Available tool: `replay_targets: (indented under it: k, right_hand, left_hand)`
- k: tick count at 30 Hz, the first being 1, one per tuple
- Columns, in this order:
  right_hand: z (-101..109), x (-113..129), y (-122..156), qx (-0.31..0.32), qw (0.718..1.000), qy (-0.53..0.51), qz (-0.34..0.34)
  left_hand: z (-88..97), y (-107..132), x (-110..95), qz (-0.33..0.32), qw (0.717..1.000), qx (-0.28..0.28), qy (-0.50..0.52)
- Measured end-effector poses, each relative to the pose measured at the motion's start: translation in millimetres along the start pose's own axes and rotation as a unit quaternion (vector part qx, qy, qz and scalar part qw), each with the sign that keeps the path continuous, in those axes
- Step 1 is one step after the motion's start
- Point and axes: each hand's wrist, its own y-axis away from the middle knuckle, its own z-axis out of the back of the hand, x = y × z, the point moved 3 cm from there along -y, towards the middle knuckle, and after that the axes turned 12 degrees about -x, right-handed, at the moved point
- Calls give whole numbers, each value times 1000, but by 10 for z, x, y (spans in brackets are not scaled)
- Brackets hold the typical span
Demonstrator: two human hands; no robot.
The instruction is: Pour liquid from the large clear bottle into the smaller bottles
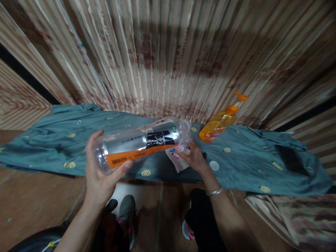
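A large clear plastic bottle with a silver, black and orange label is held tilted over the cloth-covered table, its uncapped mouth toward the right. My left hand is wrapped round the base end, thumb across the label. At the neck end, the fingers of my right hand are closed against the bottle, partly hidden behind it. A soft white packet or cloth with coloured print shows below that hand; I cannot tell whether the fingers also pinch it. Right of my wrist lies a round white lid.
An orange pump bottle of amber liquid stands at the back right. A dark phone lies at the right end of the green patterned tablecloth. A striped curtain rises behind the table. A small black object sits beside my right hand.
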Motion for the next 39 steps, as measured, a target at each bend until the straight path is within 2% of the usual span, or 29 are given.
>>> replay_targets:
  k: [21, 27, 32, 39]
  right_hand:
    - [11, 33, -2, 1, 1000, 7, -10]
    - [5, 17, 0, -5, 1000, 11, -2]
    - [16, 22, -5, -2, 1000, 12, -6]
    - [7, 30, -3, -4, 1000, -3, -1]
  left_hand:
    - [6, 2, -9, -7, 1000, 7, -6]
    - [12, 2, 7, 11, 1000, 3, -3]
    - [17, -11, -36, -27, 1000, -2, -2]
    - [10, -5, -48, -33, 999, 4, -6]
